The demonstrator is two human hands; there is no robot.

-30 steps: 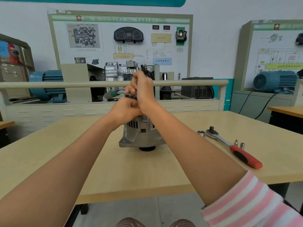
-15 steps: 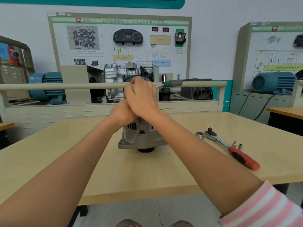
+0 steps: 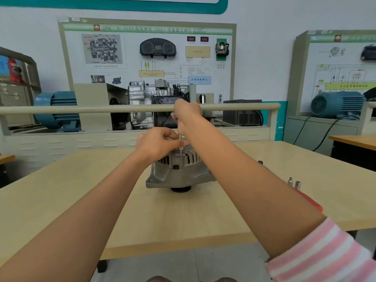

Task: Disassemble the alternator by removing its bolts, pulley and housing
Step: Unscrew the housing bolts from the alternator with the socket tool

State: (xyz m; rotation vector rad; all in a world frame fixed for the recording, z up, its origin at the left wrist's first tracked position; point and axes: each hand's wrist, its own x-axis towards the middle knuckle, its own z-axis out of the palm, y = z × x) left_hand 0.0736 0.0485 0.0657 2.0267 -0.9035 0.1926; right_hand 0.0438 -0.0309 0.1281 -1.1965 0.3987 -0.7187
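**Screwdriver stood upright over a housing bolt**

Since the earlier frames the right hand has been lifting away from the left, and the screwdriver, which was lying near level with its green handle sticking out to the right, is now standing close to upright. The right hand's fingers are wrapping the handle, mostly hiding it; the thin metal shaft is running down from them to the top of the alternator. The left hand is resting on the alternator's upper rim, its fingers pinching around the shaft just above the tip to steady it.

The alternator is sitting on the counter pulley-end down, its vented housing facing the camera. Right of the alternator, two small sockets are standing on the counter, and a red ratchet handle is showing past the right forearm.

By the look of it, bolt removal is under way and the housing is still closed. Whether the tip is seated in a screw head cannot be told. The next move is calling for downward pressure and a steady turn while the left hand is keeping the shaft centred.
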